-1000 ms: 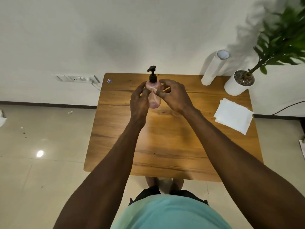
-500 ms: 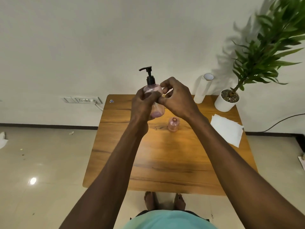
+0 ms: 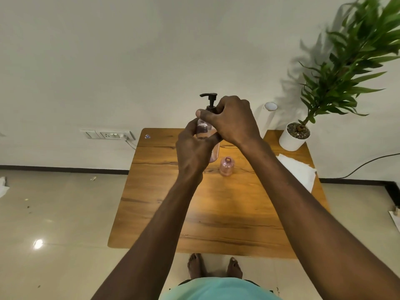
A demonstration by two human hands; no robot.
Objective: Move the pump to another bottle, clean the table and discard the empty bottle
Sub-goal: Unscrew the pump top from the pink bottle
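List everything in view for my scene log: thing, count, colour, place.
pump bottle: 1, pink, black pump, held above table
open bottle: 1, pink, no cap, table centre
table: 1, wooden, against wall
paper towels: white, table's right edge
paper roll: 1, white, back right
potted plant: 1, green, white pot, back right corner
wall socket: 1, white, left wall
left hand: on bottle body
right hand: at pump collar
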